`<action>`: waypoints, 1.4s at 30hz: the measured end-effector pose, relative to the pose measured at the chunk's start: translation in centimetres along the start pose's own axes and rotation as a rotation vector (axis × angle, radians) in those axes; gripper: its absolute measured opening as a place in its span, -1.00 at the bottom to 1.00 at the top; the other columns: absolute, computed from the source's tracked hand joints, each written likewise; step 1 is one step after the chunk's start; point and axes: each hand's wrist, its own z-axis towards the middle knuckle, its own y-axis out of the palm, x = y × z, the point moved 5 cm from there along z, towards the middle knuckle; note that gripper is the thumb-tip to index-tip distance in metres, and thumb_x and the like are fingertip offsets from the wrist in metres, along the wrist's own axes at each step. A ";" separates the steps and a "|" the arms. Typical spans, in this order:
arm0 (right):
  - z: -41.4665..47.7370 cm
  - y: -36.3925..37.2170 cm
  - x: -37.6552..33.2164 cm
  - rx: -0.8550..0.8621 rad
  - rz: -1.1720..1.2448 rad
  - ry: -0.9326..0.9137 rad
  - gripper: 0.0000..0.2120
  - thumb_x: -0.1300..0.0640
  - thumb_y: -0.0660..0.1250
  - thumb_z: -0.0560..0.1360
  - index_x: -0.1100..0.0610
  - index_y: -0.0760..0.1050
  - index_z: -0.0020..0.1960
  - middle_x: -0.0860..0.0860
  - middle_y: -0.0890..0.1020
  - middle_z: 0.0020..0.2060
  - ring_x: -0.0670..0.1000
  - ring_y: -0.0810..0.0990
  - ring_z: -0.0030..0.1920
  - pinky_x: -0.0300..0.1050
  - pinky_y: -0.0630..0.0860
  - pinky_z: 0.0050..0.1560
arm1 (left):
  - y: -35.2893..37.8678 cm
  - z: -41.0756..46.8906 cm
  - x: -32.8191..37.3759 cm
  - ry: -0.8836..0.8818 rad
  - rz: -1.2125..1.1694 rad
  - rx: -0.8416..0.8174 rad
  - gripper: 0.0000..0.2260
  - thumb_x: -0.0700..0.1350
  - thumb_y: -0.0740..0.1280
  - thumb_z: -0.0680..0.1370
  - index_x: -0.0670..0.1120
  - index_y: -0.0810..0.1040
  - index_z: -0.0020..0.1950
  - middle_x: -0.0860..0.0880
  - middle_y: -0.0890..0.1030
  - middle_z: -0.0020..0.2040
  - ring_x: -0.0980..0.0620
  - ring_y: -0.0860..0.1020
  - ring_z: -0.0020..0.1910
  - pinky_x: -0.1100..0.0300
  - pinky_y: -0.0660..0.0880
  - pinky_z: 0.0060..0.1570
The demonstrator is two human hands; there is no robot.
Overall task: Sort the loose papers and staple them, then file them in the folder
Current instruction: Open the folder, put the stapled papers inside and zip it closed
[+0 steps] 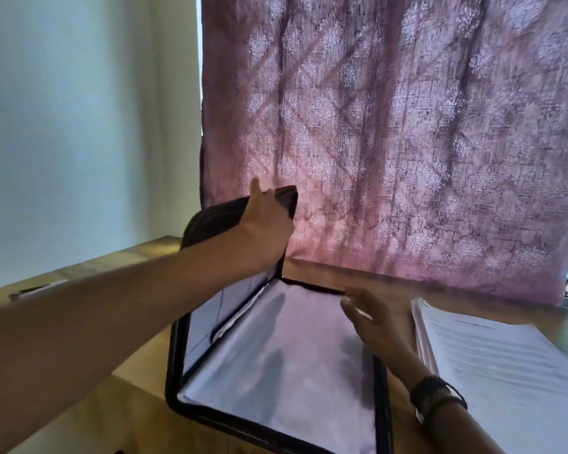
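The cover (210, 221) of the folder (172, 371) stands raised only because the left hand (266, 221) grips its far top edge, fingers curled over it. If that grip slips, the cover would likely drop onto the right hand (371, 319) or shut before anything goes in. The stack of papers (505, 362) lies on the right of the table (138, 371), and a careless grab may fan the sheets out; whether they are stapled I cannot tell. The right hand is wide, fingers spread, holding nothing, over the far right corner of the folder's pale inside; blur hides whether it touches. The stack lies just right of that hand, apart from it, beside the folder's right edge.
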 end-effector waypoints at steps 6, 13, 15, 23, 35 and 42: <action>-0.6 1.4 1.3 -0.159 -0.331 0.003 -0.44 -0.31 0.21 0.41 -0.07 0.41 0.33 -0.09 0.51 0.26 -0.10 0.48 0.26 -0.07 0.44 0.31 | 11.2 1.4 -0.9 -0.051 0.031 -0.111 -0.52 -0.06 0.07 0.64 -0.15 0.13 0.54 -0.26 -0.02 0.56 -0.25 -0.06 0.54 -0.41 -0.27 0.36; -0.2 2.2 1.3 -0.072 -0.509 0.003 -0.26 -0.40 0.04 0.38 0.00 0.38 0.40 -0.06 0.48 0.36 -0.06 0.47 0.30 -0.12 0.40 0.31 | 17.5 4.4 1.6 -0.094 -0.406 -0.115 -0.40 0.19 -0.13 0.63 -0.17 0.14 0.53 -0.12 0.11 0.56 -0.04 0.01 0.55 -0.35 -0.35 0.37; 0.0 2.4 1.1 -0.042 -0.523 0.011 -0.06 -0.55 -0.13 0.30 0.04 0.38 0.40 -0.05 0.50 0.34 -0.06 0.53 0.22 -0.16 0.42 0.21 | 18.0 5.6 2.6 -0.045 -0.561 -0.079 -0.22 0.35 -0.27 0.52 -0.16 0.24 0.47 -0.09 0.24 0.51 0.01 0.11 0.53 -0.21 -0.28 0.45; 0.6 4.3 0.9 -0.128 -0.806 -0.135 -0.10 -0.47 -0.36 0.34 -0.07 0.23 0.48 -0.08 0.00 0.57 -0.01 0.08 0.55 -0.08 0.24 0.42 | 20.8 9.0 6.5 -0.046 -0.878 -0.008 -0.30 0.42 -0.19 0.50 0.05 0.37 0.38 0.03 0.49 0.36 0.03 0.42 0.35 0.03 0.22 0.31; 0.9 2.7 1.6 -0.226 -0.841 -0.052 -0.45 -0.22 0.03 0.60 -0.08 0.11 0.54 -0.05 0.23 0.53 0.01 0.37 0.41 -0.05 0.34 0.35 | 24.9 7.9 8.8 -0.030 -1.248 -0.196 -0.54 0.12 0.03 0.66 0.02 0.19 0.54 0.05 0.09 0.57 0.02 -0.05 0.56 0.01 -0.13 0.50; 0.7 1.1 2.1 -0.232 -1.005 0.049 -0.36 -0.39 -0.05 0.51 -0.13 0.18 0.49 -0.01 0.36 0.39 0.06 0.29 0.39 0.06 0.27 0.39 | 22.5 6.7 9.9 0.061 -1.350 -0.134 -0.77 0.12 0.13 0.63 0.12 0.55 0.08 0.00 0.60 0.17 0.03 0.53 0.14 0.16 0.39 0.07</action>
